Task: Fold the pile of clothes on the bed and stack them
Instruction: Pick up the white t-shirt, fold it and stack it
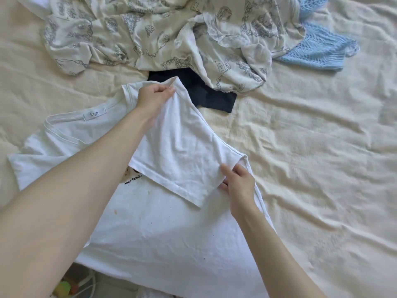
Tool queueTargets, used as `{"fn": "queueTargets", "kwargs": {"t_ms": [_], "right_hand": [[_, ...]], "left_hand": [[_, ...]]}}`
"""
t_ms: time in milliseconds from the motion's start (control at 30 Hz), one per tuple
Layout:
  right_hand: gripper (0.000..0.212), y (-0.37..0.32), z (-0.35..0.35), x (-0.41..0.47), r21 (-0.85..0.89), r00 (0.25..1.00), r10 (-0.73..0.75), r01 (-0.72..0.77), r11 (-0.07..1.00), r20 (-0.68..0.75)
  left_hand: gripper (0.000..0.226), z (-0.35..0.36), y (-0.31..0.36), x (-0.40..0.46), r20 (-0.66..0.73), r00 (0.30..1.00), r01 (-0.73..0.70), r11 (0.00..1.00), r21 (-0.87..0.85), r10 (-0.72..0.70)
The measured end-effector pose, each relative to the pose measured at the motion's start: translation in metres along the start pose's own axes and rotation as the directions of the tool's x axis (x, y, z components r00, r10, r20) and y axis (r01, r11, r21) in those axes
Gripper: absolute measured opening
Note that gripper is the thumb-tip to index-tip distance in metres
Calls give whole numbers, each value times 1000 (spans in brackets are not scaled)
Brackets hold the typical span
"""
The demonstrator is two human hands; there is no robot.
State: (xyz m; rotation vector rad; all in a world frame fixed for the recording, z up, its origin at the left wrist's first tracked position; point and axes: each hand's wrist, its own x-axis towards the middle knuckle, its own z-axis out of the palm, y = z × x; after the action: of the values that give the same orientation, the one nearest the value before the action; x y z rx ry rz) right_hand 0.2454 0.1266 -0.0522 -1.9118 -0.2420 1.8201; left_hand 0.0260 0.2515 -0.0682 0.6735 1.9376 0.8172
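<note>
On the left of the bed [322,168] the white T-shirt [171,233] lay spread flat, its collar label [94,114] facing up and its far sleeve still unfolded at the left edge. The left hand [153,96] pinched the upper corner of the sleeve panel [180,147] that had been turned inward over the chest, thumb and fingers curled on the hem. Lower and further right, the right hand [238,183] gripped the other end of the same fold near the shirt's side edge, fingers closed on the cloth. The panel lay slanted, not square to the body, so the likeliest fault was a crooked fold: if it were laid down as it sat, the edge would run skew and the finished stack would lean. The soft cotton showed wrinkles under the panel, and pressing it flat without a pull from both hands would probably trap them. Just beyond the left hand a black garment [214,95] touched or nearly touched the shirt's shoulder, and could be dragged along or caught in the fold. Behind it the printed cream garment [150,35] lay crumpled, with a blue knit [318,50] at the far right, both still unfolded. The shirt's lower hem hung at the bed's near edge, so a tug toward the person might slide it off.
</note>
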Motion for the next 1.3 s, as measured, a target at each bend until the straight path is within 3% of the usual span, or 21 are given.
{"fn": "queueTargets", "kwargs": {"t_ms": [100,167,233,300,367,433,567,700,833,933,1067,1167,1300], "right_hand": [[10,1,-1,-3,-74,998,-44,41,996,-42],[23,6,-4,-10,-349,969,-226,179,920,-97],[36,13,-10,-21,-642,808,-587,426,637,-48],[43,23,-12,-30,-767,580,-782,601,224,226],[44,39,-9,-33,-758,483,-719,646,-93,500],[45,54,-4,-34,-727,540,-525,639,-253,658],[54,71,-1,-25,-737,675,-300,594,-322,674],[55,71,-4,-37,-765,712,-290,551,-334,639],[63,88,-9,-68,-752,733,-216,557,-354,645],[61,114,8,-94,-717,710,-174,605,-346,682],[59,151,41,-114,-592,636,-85,650,-477,767],[59,169,55,-113,-541,624,-51,632,-555,780],[61,185,54,-105,-551,637,-107,556,-623,763]], "left_hand": [[18,5,1,-2,-72,991,-101,984,150,112],[18,1,-9,-14,-86,986,-119,962,247,145],[23,-7,-25,-35,-95,983,-121,940,320,159],[31,-22,-47,-59,-93,980,-124,910,396,174],[38,-39,-75,-81,-95,981,-97,858,504,166],[37,-53,-96,-96,-121,985,-25,804,595,120],[19,-66,-95,-96,-192,980,52,850,524,58],[29,-78,-99,-130,-162,973,-47,832,552,162],[29,-102,-132,-203,-290,934,-25,846,533,209],[34,-128,-169,-252,-406,912,120,905,409,63],[51,-173,-214,-274,-409,910,232,902,364,-69],[65,-210,-238,-256,-331,932,271,890,368,-146],[70,-244,-257,-212,-428,893,231,957,175,-138]]}}
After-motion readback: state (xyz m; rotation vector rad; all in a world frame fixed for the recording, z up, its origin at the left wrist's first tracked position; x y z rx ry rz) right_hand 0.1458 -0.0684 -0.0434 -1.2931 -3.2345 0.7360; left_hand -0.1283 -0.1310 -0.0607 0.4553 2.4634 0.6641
